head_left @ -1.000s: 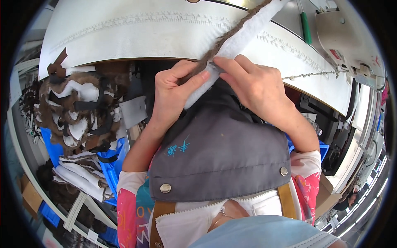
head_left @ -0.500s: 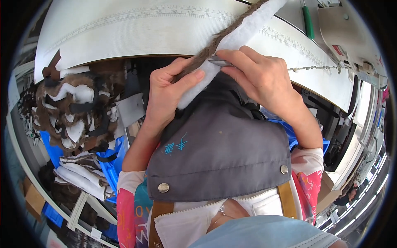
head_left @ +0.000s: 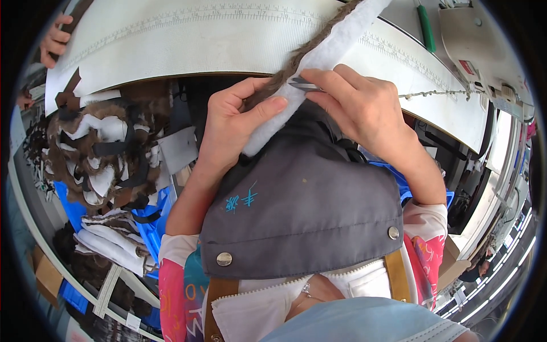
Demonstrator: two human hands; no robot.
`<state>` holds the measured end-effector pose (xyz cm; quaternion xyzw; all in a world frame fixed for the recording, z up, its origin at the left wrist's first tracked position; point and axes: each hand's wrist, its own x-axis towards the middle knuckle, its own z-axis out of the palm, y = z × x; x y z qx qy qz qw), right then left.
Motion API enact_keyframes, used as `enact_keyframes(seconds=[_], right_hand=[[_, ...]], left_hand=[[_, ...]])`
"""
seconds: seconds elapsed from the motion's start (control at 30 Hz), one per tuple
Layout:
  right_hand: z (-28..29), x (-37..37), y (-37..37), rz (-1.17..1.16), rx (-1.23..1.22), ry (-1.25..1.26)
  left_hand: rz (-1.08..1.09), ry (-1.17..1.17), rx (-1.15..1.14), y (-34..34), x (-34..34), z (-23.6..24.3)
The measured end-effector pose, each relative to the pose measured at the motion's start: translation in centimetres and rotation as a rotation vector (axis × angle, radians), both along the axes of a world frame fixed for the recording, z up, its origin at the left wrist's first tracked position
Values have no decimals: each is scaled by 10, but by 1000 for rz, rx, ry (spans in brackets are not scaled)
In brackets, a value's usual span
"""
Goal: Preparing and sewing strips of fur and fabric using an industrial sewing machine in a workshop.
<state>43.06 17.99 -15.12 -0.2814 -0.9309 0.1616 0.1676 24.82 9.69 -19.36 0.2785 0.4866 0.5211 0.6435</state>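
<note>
A long strip [head_left: 336,45], white and fleecy on one face with brown fur along its edge, runs from the table edge down toward my apron. My left hand [head_left: 235,119] is closed around its lower part, thumb pressed on the white side and fingers under the fur. My right hand [head_left: 364,105] pinches small metal thread snips [head_left: 305,85], their pointed blades lying against the strip's fur edge just beyond my left thumb. The snips' rear part is hidden in my right palm.
The white table [head_left: 171,40] bears printed rulers. A sewing machine [head_left: 484,51] and a green-handled tool [head_left: 425,28] stand at right. Fur and white scraps [head_left: 102,148] pile up at left above a blue crate [head_left: 154,228]. Another person's hand [head_left: 55,43] is at the far-left table edge.
Another person's hand and a dark brown strip have come into view at the upper left. My hands stay nearly in place; the snips have shifted slightly against the fur edge.
</note>
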Motion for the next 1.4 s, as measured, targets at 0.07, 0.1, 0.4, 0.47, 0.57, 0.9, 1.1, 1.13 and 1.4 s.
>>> enact_keyframes(seconds=[0.07,0.1,0.4,0.47,0.57,0.9,1.1,1.13,1.4], right_hand=[[2,0,0,3,13,-8],[2,-1,0,1,21,-13],[-3,-1,-7,70,119,-122],[-3,-1,-6,55,95,-71],[-1,0,-6,21,64,-46],[0,2,-10,63,122,-182],[-3,4,-7,70,152,-121],[-2,5,-5,57,144,-103],[0,6,-4,65,155,-161]], left_hand=[[-9,3,2,-1,-2,-1],[-14,22,20,-2,-3,-2],[-112,98,69,-1,-8,-1],[-96,69,27,0,-6,0],[-81,61,34,1,-5,1],[-122,143,137,-4,-9,-1],[-106,80,44,-1,-5,0],[-101,38,71,-1,-4,1],[-116,82,83,-1,-7,0]])
